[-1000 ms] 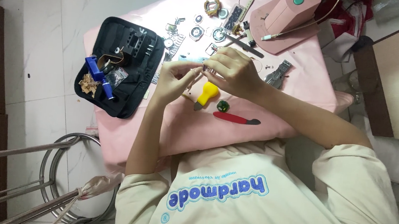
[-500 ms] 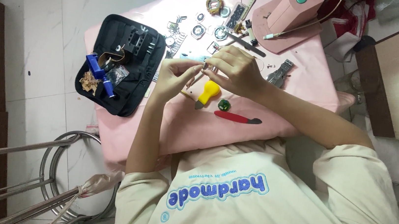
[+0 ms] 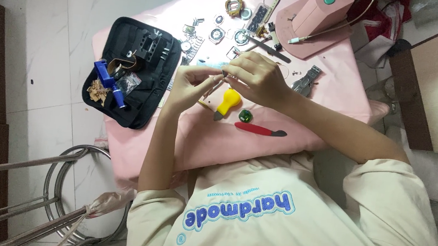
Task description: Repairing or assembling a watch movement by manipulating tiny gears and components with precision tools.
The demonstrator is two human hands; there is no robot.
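My left hand and my right hand meet above the pink table cover. The left fingers pinch a small metal part. The right fingers grip a thin metal tool whose tip touches that part. It is too small to tell what the part is. Just below the hands lie a yellow-handled tool, a small green object and a red-handled tool.
An open black tool case with a blue tool lies at the left. Several loose watch parts and a metal band lie beyond the hands. A pink lamp base stands behind. A metal stool frame is lower left.
Both hands stay together at the same spot; the fingers shift only slightly around the small part.
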